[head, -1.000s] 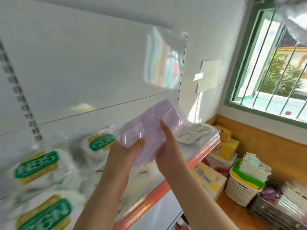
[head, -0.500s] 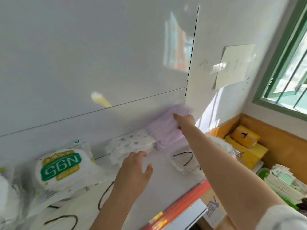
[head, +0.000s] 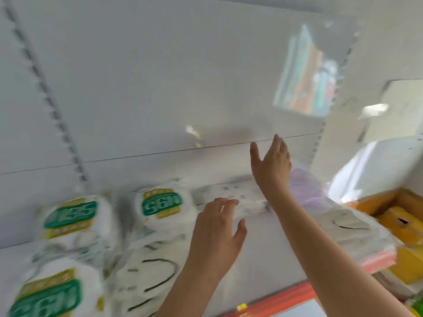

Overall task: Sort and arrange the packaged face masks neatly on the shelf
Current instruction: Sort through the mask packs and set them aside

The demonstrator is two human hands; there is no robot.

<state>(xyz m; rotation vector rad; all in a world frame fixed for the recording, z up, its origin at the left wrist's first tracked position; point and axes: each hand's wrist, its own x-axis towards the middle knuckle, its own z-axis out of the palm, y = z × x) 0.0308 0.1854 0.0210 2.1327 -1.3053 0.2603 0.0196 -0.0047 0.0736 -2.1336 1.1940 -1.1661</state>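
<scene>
We see two bare forearms entering from the lower edge of the head view, each ending in a bare hand: the left hand [head: 216, 232] and the right hand [head: 271, 164]. We find no sleeve, glove, watch, ring or bracelet on the parts that show; both wrists are uncovered. The forearms are slender, and the right one runs longer across the view than the left. The fingers [head: 278, 143] of the right hand appear slim with short nails, though motion blur softens such small detail throughout.
</scene>
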